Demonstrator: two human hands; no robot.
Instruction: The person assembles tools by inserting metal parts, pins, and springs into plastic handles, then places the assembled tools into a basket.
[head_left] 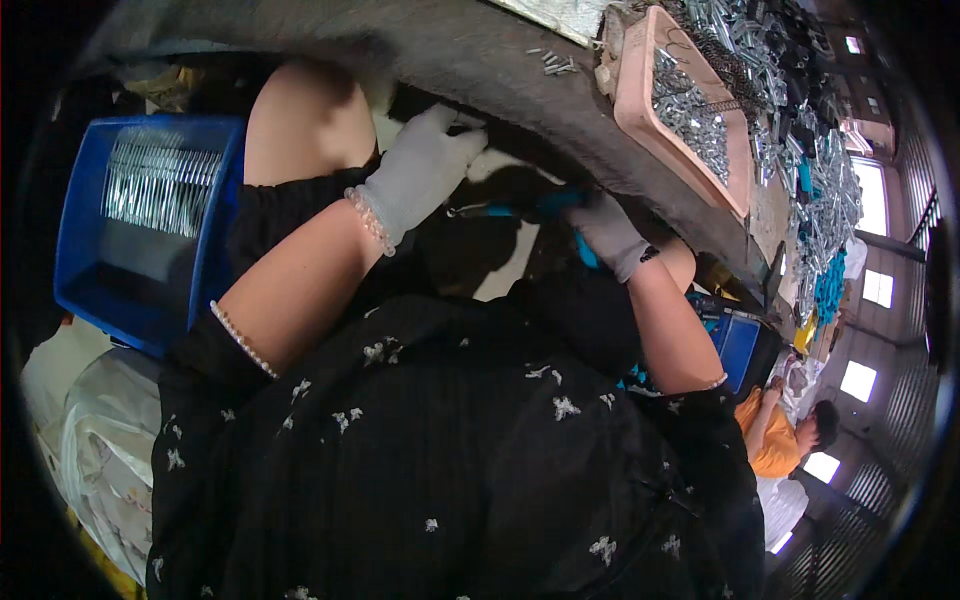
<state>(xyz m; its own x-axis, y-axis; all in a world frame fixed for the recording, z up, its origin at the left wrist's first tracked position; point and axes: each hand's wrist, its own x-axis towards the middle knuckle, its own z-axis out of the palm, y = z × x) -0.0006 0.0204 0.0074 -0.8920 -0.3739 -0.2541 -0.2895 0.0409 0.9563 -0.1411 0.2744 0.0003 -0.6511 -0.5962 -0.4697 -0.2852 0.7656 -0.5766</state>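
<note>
My left hand (425, 165), in a grey work glove with a bead bracelet at the wrist, reaches under the edge of the dark workbench (480, 60); its fingers curl at the underside, and what they hold is hidden. My right hand (608, 232), also gloved, grips a blue-handled tool (535, 207) with a thin metal tip pointing left. Both hands are low over my lap, close together below the bench edge.
A pink tray (640, 95) of small metal screws stands on the bench, with more metal parts piled behind it. A blue crate (100, 260) holding metal rods is at my left. White sacks lie lower left. Another person in orange (775, 435) is at lower right.
</note>
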